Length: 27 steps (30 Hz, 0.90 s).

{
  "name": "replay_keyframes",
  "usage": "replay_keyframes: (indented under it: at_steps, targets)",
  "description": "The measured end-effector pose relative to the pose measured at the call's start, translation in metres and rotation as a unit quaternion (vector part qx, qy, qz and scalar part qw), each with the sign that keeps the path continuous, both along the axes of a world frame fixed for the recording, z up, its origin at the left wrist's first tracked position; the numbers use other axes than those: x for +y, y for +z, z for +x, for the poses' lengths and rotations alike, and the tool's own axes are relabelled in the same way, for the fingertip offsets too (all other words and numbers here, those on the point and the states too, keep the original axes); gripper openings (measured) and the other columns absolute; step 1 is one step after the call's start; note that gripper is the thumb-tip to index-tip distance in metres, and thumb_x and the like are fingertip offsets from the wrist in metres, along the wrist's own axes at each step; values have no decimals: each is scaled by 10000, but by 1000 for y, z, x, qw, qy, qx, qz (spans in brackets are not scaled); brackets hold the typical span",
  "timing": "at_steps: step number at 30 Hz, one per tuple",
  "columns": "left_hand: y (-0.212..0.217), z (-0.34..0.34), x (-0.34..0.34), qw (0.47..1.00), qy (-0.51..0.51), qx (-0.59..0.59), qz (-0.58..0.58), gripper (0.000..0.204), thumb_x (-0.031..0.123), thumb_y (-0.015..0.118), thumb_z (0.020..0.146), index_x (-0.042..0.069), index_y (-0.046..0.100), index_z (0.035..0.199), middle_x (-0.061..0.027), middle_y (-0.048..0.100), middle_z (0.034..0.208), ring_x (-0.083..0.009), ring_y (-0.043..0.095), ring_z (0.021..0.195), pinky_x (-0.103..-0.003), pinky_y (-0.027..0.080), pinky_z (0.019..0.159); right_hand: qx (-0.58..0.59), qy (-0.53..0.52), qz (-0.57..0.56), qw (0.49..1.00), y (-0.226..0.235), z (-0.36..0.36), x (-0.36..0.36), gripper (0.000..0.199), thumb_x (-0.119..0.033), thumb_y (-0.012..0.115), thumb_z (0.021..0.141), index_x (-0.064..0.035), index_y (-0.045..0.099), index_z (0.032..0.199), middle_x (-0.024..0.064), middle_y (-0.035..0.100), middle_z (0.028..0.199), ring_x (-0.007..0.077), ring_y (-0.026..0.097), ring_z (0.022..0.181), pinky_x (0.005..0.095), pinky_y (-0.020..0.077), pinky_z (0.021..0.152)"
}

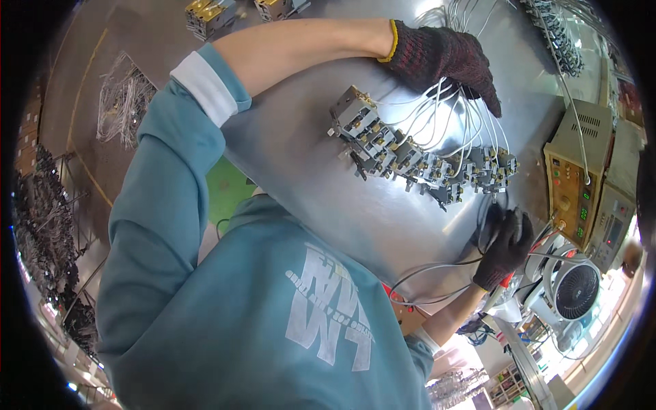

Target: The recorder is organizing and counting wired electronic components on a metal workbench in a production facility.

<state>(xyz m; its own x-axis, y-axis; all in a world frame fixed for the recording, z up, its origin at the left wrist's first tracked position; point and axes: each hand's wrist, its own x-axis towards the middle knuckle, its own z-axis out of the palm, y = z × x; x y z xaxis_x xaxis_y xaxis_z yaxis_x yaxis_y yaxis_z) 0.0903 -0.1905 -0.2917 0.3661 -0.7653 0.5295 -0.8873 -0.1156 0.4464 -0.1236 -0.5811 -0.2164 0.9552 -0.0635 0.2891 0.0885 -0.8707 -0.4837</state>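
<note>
My left hand (451,60), in a dark red-and-black knitted glove with a yellow cuff, is closed around a bundle of thin white wires (437,113). Those wires run down to a row of small grey metal-and-brass switch-like parts (417,160) lying on the metal tabletop (301,137). Beyond the right end of that row is my right hand (506,249), in a dark glove, its fingers curled. Grey and black cables (437,266) pass at this hand, and something red shows beneath it. What its fingers hold is hidden.
A boxy instrument with green digits (574,184) stands at the right, beside another meter (611,232). Below them sits a small fan (575,290). More metal parts (208,17) lie at the far edge, and a wire heap (123,102) is at the left.
</note>
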Motion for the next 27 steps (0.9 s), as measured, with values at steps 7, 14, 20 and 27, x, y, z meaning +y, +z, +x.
replay_keyframes:
  at_steps: [7, 14, 20, 27]
  targets:
    - [23, -5, -8, 984, 65, 27, 165, 535, 173, 589, 1042, 447, 634, 1499, 11, 751, 1127, -229, 710, 1092, -366, 513, 1049, 68, -38, 176, 981, 52, 8, 47, 368, -230, 655, 1100, 22, 638, 1369, 79, 738, 1045, 73, 588, 682, 225, 463, 567]
    - [16, 2, -3, 995, 35, -86, 26, 394, 192, 634, 1000, 278, 694, 1380, -57, 765, 1017, -248, 732, 958, -406, 549, 930, 101, -11, 139, 985, 74, 28, 78, 344, -209, 705, 1071, -3, 705, 1346, 32, 736, 1044, 52, 539, 686, 216, 448, 619]
    - [27, -12, -1, 993, 66, -50, 87, 471, 192, 643, 952, 248, 680, 1418, -61, 764, 1048, -296, 721, 1018, -449, 510, 993, 46, 115, -69, 990, 71, 48, 74, 277, -105, 748, 1037, -25, 746, 1302, 48, 768, 1175, 116, 685, 920, 279, 566, 805]
    - [17, -11, 7, 998, 38, -52, 21, 559, 98, 654, 915, 276, 667, 1444, -76, 757, 1092, -287, 722, 1037, -435, 540, 985, -17, 223, -262, 939, 91, 56, 92, 290, -79, 816, 938, -97, 791, 1227, 126, 766, 1263, 315, 750, 1123, 392, 591, 977]
